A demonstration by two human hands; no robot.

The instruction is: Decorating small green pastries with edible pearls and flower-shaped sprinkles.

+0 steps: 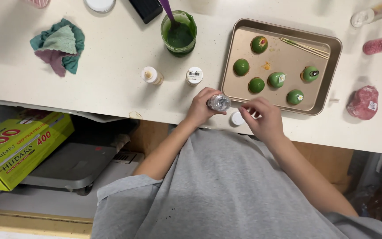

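Note:
My left hand (198, 108) grips a small clear bottle of pale sprinkles (219, 102), tilted on its side at the counter's near edge. My right hand (264, 117) hovers just to the right of it with fingertips pinched together; whether anything is between them is too small to tell. A white cap (236, 118) lies on the counter between the two hands. Just beyond the hands sits a gold baking tray (330, 71) holding several green coated balls (256, 85), some with small decorations on top, and a few thin wooden skewers (305, 47).
A jar of green coating (178, 33) with a purple utensil stands left of the tray. Two small white-capped bottles (194, 75) stand nearby. A teal and pink cloth (58, 45) lies far left. Pink sprinkle tubes (381, 45) and a pink wrapped lump (363, 102) sit right. A yellow-green box (18, 148) rests below the counter.

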